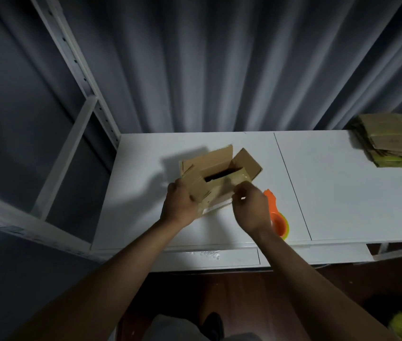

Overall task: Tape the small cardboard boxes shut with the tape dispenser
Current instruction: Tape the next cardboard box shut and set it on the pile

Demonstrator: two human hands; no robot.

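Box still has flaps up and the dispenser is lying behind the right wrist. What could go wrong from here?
1. The box flaps stand open with a gap; taping now may seal them crooked.
2. The tape dispenser lies near the table front edge, beside the right hand; a wrist bump could knock it off.

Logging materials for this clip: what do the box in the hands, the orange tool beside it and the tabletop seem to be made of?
The small brown open-flapped box looks like matte corrugated cardboard, judging by its creased flaps. The orange tape dispenser looks like smooth moulded plastic with a slight sheen. The white table has a flat, smooth surface with a panel seam, probably laminated board, though painted metal cannot be ruled out.
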